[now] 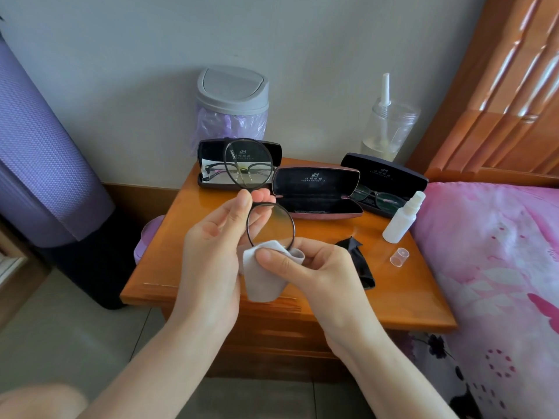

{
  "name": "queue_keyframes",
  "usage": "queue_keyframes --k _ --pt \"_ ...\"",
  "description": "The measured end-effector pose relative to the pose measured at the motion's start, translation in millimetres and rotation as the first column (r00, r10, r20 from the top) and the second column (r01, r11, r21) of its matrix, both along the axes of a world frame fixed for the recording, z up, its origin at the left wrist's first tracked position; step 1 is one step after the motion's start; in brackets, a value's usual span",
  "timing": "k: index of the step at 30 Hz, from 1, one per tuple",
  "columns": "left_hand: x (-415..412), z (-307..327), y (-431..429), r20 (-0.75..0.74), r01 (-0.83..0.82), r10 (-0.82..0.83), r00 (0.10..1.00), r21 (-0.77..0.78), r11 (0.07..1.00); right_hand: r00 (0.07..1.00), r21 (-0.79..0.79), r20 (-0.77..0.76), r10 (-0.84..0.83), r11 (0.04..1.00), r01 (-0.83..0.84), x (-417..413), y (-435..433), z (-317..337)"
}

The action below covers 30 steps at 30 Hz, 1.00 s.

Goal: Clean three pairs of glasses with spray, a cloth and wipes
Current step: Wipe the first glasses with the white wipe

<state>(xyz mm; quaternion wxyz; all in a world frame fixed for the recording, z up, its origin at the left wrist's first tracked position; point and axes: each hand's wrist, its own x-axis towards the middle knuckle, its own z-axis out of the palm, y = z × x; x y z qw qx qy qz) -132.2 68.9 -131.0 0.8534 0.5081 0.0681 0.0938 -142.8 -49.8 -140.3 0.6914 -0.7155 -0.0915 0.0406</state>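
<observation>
A wooden bedside table (408, 297) lies beyond both hands. The left hand (211, 252) pinches round, thin-rimmed glasses (272, 222) at the bridge, with one lens above the grip and one below. The right hand (314, 267) pinches a soft grey cloth (263, 276) over the lower lens's bottom rim. The glasses look light and fragile, so they are best held by the frame.

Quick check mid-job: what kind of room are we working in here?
Most likely a bedroom. The work is happening over a wooden bedside table, with pink floral bedding right beside it and a carved wooden headboard against the wall.
</observation>
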Motion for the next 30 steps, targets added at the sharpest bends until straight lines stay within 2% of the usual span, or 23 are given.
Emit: queue_keyframes --k 7,14,20,25,30 --pt "-1.5 0.5 -1.9 -0.004 0.005 -0.005 1.000 0.016 1.000 0.999 0.072 -0.024 -0.043 0.996 0.045 -2.9 5.0 0.6" --pt "1.5 5.4 6.3 0.021 0.035 -0.035 0.999 -0.029 0.999 0.997 -0.007 0.005 0.079 0.997 -0.079 1.7 -8.9 12.6" --pt "-2.5 4.4 0.7 0.061 0.054 -0.054 0.997 -0.006 0.999 0.998 0.072 -0.051 -0.023 0.997 0.027 4.7 -10.6 11.5" --pt "-7.9 -3.3 -8.1 0.022 0.080 -0.085 0.996 0.172 0.982 0.987 0.173 -0.092 -0.129 0.974 0.144 7.1 -8.3 10.7" --pt "-8.7 -4.2 -11.2 0.017 0.054 -0.058 0.998 0.198 0.979 0.978 0.206 -0.137 -0.156 0.961 0.182 5.0 -3.6 9.1"
